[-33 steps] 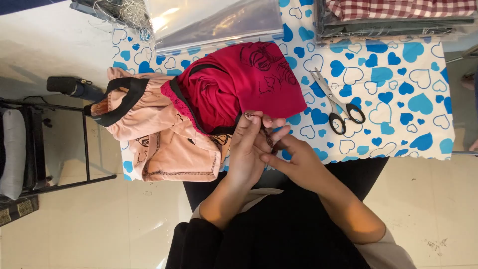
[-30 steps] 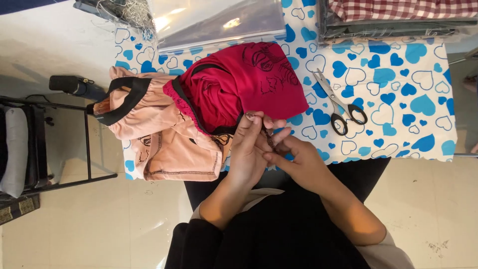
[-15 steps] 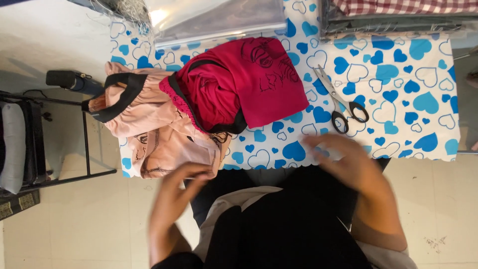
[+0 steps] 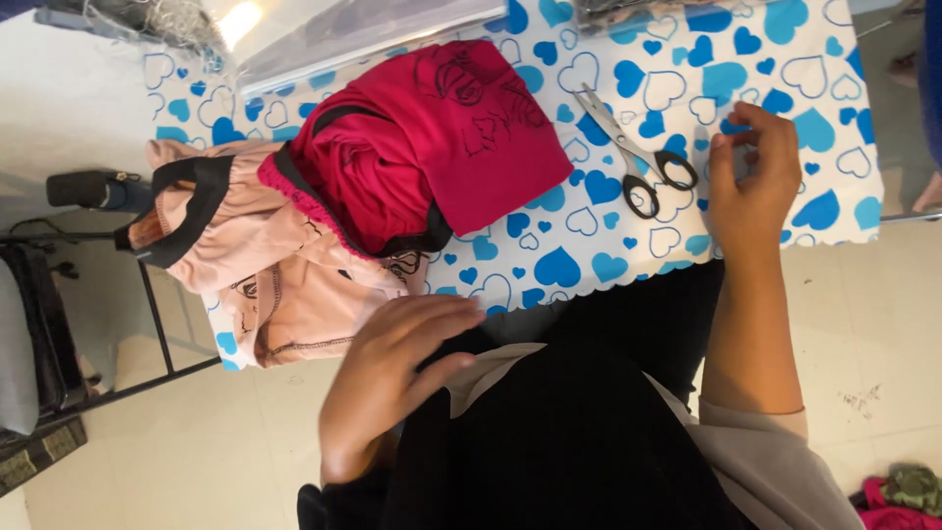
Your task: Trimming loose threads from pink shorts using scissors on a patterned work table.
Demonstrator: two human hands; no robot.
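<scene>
Left hand (image 4: pixel 397 378) open, fingers spread, holding nothing, just below the pink garment (image 4: pixel 265 280) at the table edge. Right hand (image 4: pixel 751 177) open too, fingertips on the heart-patterned tablecloth (image 4: pixel 608 245), just beside the scissors (image 4: pixel 633 152) at 9 o'clock from it. Red garment (image 4: pixel 432 147) on the pink one, at 12 o'clock from the left hand.

On the surface (image 4: pixel 785 211) lie 2 garments, 1 crimson garment (image 4: pixel 442 147) and 1 peach garment (image 4: pixel 265 265), plus 1 pair of scissors (image 4: pixel 633 157). 2 hands show: left hand (image 4: pixel 392 368), right hand (image 4: pixel 751 177).
</scene>
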